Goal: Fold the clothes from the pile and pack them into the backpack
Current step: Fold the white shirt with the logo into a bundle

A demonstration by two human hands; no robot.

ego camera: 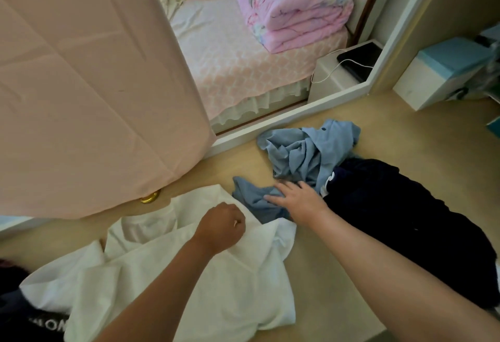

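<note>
Your left hand (pixel 220 226): fingers curled tight, gripping a fold of the white shirt (pixel 230 287), which lies spread on the floor (pixel 338 274) at 6 o'clock in view. Your right hand (pixel 299 198): fingers (pixel 281 187) straight and spread, resting flat on the crumpled blue shirt (pixel 305 152) and holding nothing. Navy garment (pixel 405 220) lies at 3 o'clock of that hand, touching the blue shirt. The pile sits by the bed (pixel 243 71).

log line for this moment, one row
left hand: grips white shirt | right hand: fingers flat on blue garment | navy garment: crumpled on floor, right of blue garment
</note>
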